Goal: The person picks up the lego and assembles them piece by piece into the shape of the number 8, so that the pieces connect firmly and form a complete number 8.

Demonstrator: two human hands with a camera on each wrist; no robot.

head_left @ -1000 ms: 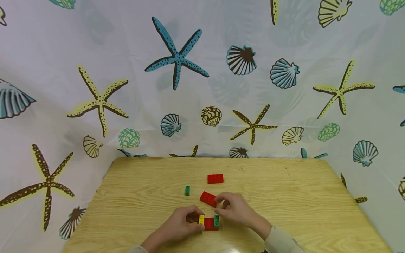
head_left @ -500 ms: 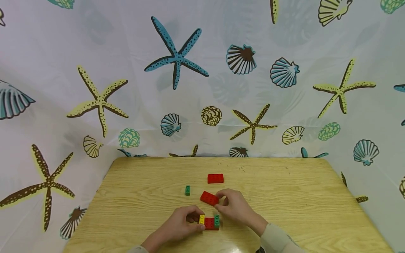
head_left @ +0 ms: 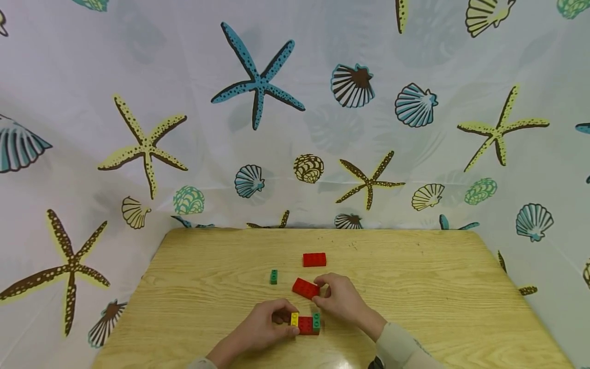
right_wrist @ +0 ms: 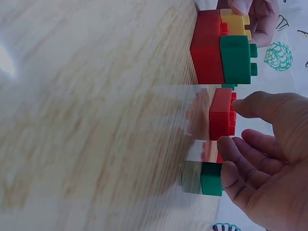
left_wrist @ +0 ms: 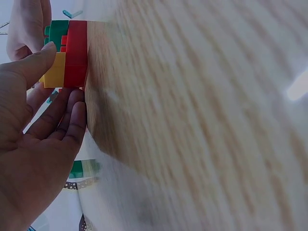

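Brick (head_left: 304, 288), lengthwise toward right fingers (head_left: 325, 278), seemingly pinched

A screened-off work area is shown; the building type cannot be determined. The wood-grain tabletop (head_left: 415, 287) is enclosed at the back and both sides by white sheeting (head_left: 286, 136) printed with starfish (head_left: 258, 82) and scallop shells (head_left: 352, 86).

You have room well left of the angled red studded plastic brick (head_left: 303, 288); a small green plastic block (head_left: 274, 277) stands nearer, and your right hand (head_left: 342, 299) blocks the brick's right end.
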